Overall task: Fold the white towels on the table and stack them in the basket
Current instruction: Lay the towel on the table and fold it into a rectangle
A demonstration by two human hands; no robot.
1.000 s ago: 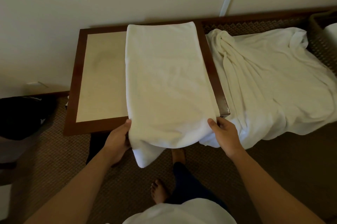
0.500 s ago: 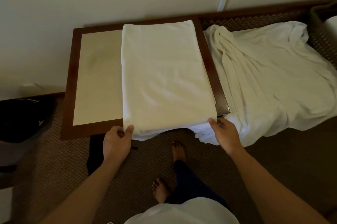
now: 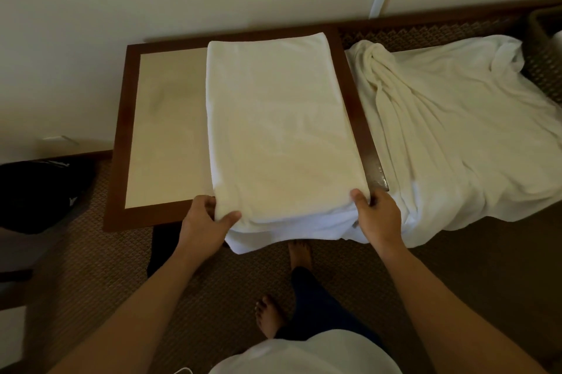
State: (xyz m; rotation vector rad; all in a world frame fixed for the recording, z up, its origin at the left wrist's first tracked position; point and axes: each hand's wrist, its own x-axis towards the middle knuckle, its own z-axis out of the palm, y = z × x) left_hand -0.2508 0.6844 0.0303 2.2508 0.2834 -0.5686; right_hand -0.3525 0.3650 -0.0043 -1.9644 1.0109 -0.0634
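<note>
A: What do the hands have?

B: The left hand (image 3: 204,223) and right hand (image 3: 379,215) are apart, each pinching a near corner of the folded white terry towel (image 3: 279,130), thumbs on top.

A: And where is that towel lying?

B: On the right half of the brown-framed, beige-topped table (image 3: 164,136), near edge overhanging. At three o'clock a crumpled white towel (image 3: 462,130) spreads; the dark woven basket (image 3: 544,27) sits at two o'clock.
</note>
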